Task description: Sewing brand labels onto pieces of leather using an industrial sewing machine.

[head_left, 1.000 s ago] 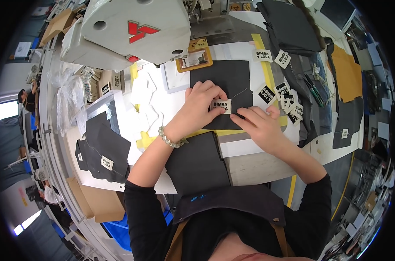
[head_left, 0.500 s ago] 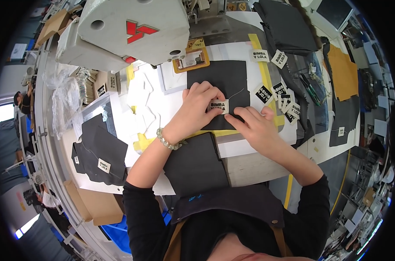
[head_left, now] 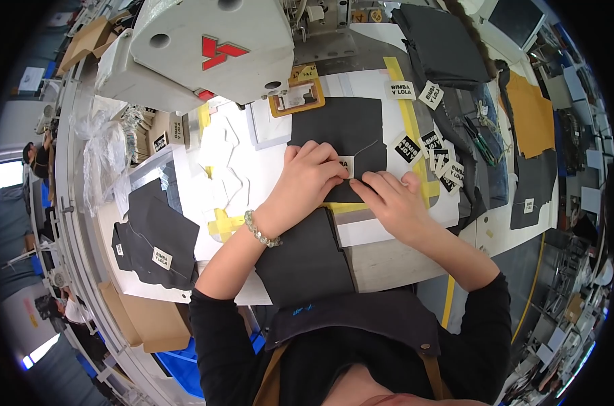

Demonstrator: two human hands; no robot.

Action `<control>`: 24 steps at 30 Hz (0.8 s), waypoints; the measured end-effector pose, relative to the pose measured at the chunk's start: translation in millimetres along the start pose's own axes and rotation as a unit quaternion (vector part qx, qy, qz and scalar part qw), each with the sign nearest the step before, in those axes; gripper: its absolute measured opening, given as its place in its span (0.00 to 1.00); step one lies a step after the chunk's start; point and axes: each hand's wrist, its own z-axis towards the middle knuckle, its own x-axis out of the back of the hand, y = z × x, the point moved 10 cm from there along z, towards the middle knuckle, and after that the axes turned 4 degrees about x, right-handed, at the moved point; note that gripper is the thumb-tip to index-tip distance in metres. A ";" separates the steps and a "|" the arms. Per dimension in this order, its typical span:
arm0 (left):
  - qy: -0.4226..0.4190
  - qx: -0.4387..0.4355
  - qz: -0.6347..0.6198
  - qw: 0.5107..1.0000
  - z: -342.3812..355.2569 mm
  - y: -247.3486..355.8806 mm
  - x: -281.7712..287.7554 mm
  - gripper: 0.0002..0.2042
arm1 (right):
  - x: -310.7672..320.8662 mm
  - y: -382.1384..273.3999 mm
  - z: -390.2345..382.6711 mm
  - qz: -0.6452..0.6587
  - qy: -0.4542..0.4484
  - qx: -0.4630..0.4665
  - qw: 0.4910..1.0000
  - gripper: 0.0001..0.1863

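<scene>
A black fabric piece [head_left: 338,122] lies flat on the white work surface in front of me. On it sits a small white label [head_left: 347,164] with black print, partly hidden by fingers, and a loose thread [head_left: 368,147] runs from it up to the right. My left hand [head_left: 299,181] bends over the label from the left, fingers and thumb closed on it. At the label's lower right corner, my right hand [head_left: 396,203] has its thumb and forefinger pinched close together. A second black fabric piece [head_left: 307,254] hangs over the table's front edge below my hands.
A white sewing machine head [head_left: 185,61] stands at the upper left, with a yellow-edged frame [head_left: 297,99] beside it. Several loose labels [head_left: 449,172] lie to the right near tweezers [head_left: 481,142]. Black pieces with a label [head_left: 162,258] lie at the left.
My left fingers have slid right over the label and cover more of its print. My right hand has shifted slightly left and stays at the label's corner.
</scene>
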 end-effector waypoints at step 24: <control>-0.008 0.042 -0.054 0.998 -1.0 -7.7 -2.7 0.09 | -0.8 -0.5 2.6 -0.017 -0.012 -0.019 1.000 0.22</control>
